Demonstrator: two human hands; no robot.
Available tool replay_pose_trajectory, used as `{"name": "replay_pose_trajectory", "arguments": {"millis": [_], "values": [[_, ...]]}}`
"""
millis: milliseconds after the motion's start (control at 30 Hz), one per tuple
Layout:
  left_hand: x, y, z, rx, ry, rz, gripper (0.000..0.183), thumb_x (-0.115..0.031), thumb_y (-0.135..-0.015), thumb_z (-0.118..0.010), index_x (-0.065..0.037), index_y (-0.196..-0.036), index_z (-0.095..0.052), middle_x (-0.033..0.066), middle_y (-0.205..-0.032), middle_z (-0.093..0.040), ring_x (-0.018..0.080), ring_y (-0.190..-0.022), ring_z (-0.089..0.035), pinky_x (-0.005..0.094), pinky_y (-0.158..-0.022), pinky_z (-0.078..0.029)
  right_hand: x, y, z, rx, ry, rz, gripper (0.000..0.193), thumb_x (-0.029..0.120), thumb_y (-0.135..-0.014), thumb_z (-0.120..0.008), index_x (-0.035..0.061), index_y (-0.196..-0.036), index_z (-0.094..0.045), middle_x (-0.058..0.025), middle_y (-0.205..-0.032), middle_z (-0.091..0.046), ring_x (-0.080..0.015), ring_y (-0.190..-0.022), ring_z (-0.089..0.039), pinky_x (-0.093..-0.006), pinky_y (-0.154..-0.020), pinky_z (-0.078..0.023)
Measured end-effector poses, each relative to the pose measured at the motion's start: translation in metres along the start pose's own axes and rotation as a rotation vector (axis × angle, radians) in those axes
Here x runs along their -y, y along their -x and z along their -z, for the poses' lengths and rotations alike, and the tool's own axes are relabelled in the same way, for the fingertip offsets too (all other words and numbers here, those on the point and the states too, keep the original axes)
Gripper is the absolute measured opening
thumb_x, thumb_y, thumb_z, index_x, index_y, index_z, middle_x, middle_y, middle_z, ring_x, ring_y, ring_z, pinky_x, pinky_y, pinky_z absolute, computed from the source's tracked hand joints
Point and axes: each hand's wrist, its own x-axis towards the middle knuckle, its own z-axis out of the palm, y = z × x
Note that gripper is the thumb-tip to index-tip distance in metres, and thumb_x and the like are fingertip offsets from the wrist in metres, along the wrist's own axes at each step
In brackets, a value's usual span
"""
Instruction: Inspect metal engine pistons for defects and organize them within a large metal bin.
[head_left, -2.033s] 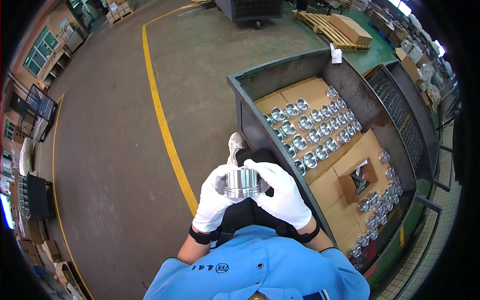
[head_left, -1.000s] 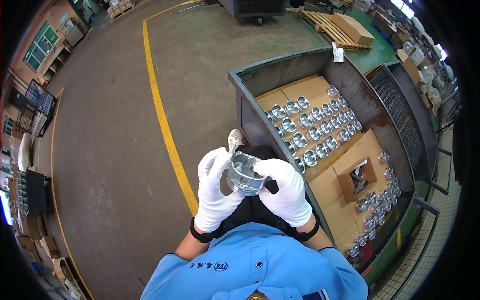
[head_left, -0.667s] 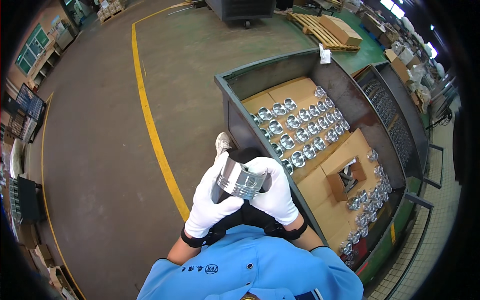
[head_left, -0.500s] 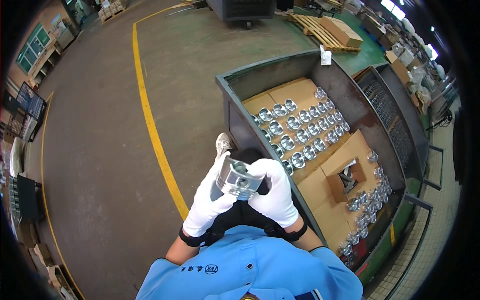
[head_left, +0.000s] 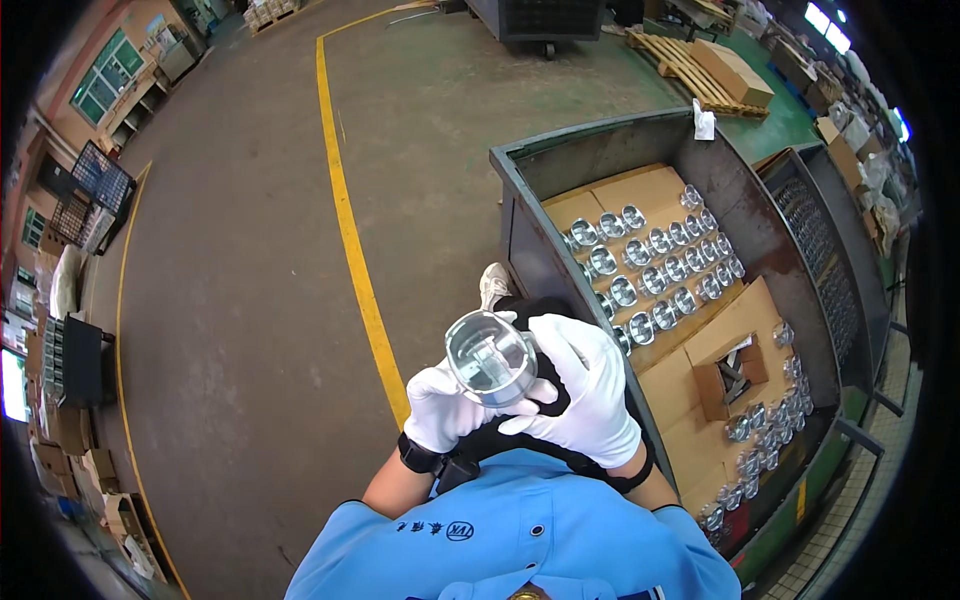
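Note:
A shiny metal piston point(head_left: 490, 362) is in front of my body, its round crown tilted up toward me. My left hand point(head_left: 440, 408), in a white glove, grips it from the left and below; its fingers are partly hidden behind the piston. My right hand point(head_left: 592, 395), gloved too, is curved close beside the piston's right side with thumb and fingers apart. Whether its fingertips touch the metal is hard to tell. On my right is a grey metal bin point(head_left: 505, 200), where rows of similar pistons point(head_left: 663, 315) stand on cardboard point(head_left: 680, 362).
A small open carton point(head_left: 712, 392) with dark pieces sits in the bin among more pistons point(head_left: 770, 432). Further bins point(head_left: 835, 250) adjoin on the right. A yellow line point(head_left: 350, 230) crosses the floor to my left. A wooden pallet point(head_left: 680, 75) lies beyond the bin.
The piston has turned from lying sideways between both hands to showing its crown. My right hand has loosened and moved off it. The view has shifted, so the bin appears further right.

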Motion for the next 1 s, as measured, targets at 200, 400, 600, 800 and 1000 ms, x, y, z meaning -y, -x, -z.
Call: {"name": "replay_pose_trajectory", "arguments": {"millis": [200, 400, 600, 800, 1000], "values": [[0.000, 0.001, 0.008, 0.042, 0.334, 0.029, 0.088, -0.015, -0.082, -0.061, -0.004, -0.159, -0.020, 0.0331, -0.150, -0.039, 0.0715, -0.118, -0.048, 0.0625, -0.085, -0.060, -0.003, 0.004, -0.002, 0.035, 0.012, 0.011, 0.088, 0.056, -0.072, -0.083, 0.0022, -0.137, -0.059, -0.0140, -0.121, -0.062, -0.0317, -0.109, -0.061, -0.0437, -0.092, -0.050], [-0.001, 0.002, 0.013, 0.034, 0.241, 0.005, 0.076, -0.019, -0.094, -0.059, -0.006, -0.159, -0.020, 0.0322, -0.151, -0.038, 0.0659, -0.125, -0.046, 0.0633, -0.096, -0.056, -0.005, 0.002, 0.001, 0.085, -0.030, -0.023, 0.090, 0.056, -0.071, -0.084, 0.0011, -0.138, -0.058, -0.0152, -0.124, -0.064, -0.0328, -0.106, -0.064, -0.0420, -0.091, -0.051], [-0.002, -0.006, 0.002, 0.058, 0.025, -0.002, 0.078, -0.015, -0.094, -0.063, -0.008, -0.159, -0.021, 0.0313, -0.150, -0.040, 0.0621, -0.129, -0.046, 0.0647, -0.100, -0.053, -0.010, 0.003, 0.005, 0.153, -0.042, -0.049, 0.092, 0.055, -0.070, -0.085, 0.0004, -0.139, -0.057, -0.0170, -0.131, -0.063, -0.0331, -0.111, -0.065, -0.0417, -0.092, -0.051], [-0.001, -0.008, -0.017, -0.132, -0.344, -0.068, 0.094, -0.005, -0.079, -0.073, -0.017, -0.159, -0.025, 0.0271, -0.154, -0.036, 0.0460, -0.140, -0.042, 0.0643, -0.107, -0.047, -0.017, -0.004, 0.008, 0.191, -0.123, -0.083, 0.091, 0.049, -0.070, -0.087, -0.0001, -0.139, -0.056, -0.0169, -0.134, -0.062, -0.0333, -0.111, -0.065, -0.0411, -0.093, -0.051], [0.001, -0.011, 0.006, -0.088, -0.673, -0.197, 0.088, -0.014, -0.075, -0.086, -0.019, -0.150, -0.041, 0.0255, -0.159, -0.031, 0.0376, -0.142, -0.041, 0.0528, -0.116, -0.037, -0.021, -0.005, 0.006, 0.203, -0.145, -0.089, 0.088, 0.039, -0.067, -0.092, 0.0017, -0.138, -0.057, -0.0161, -0.134, -0.062, -0.0331, -0.112, -0.065, -0.0405, -0.094, -0.052]]}}
